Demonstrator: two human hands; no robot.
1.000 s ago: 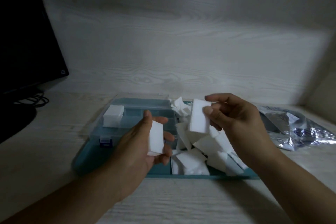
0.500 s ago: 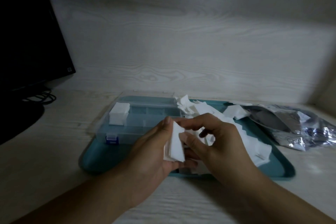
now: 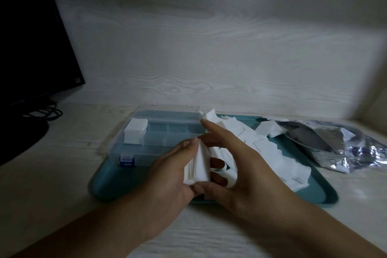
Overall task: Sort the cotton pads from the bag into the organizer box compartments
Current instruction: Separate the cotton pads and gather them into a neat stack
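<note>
The left hand (image 3: 167, 176) is curled around a small stack of white cotton pads (image 3: 199, 165). Its thumb sits on the top edge of the stack and its fingers wrap behind it, so the stack stands up on its side in the palm. The right hand (image 3: 236, 165) is right next to it. Its thumb presses the bottom of the same stack, and its first finger points out straight over the top. The other fingers of the right hand bend loosely around the far side of the stack. Both hands are held just above the near edge of a blue-green tray (image 3: 117, 184). On the right part of the tray lies a messy pile of loose pads (image 3: 270, 148). On the left part of the tray sits the clear organizer box (image 3: 159, 142) with a little blue clasp (image 3: 126, 158) on its front. One neat stack of pads (image 3: 136, 133) fills the far left compartment of the box. The other compartments look bare, but the light is dim. A shiny silver bag (image 3: 339, 142) lies just right of the tray, with its open end on the tray's edge. All of this sits on a pale wooden bench (image 3: 62, 163). A pale wood wall (image 3: 209, 48) stands behind it. On the left is a dark screen (image 3: 31, 37) with black cords (image 3: 46, 112) under it.
</note>
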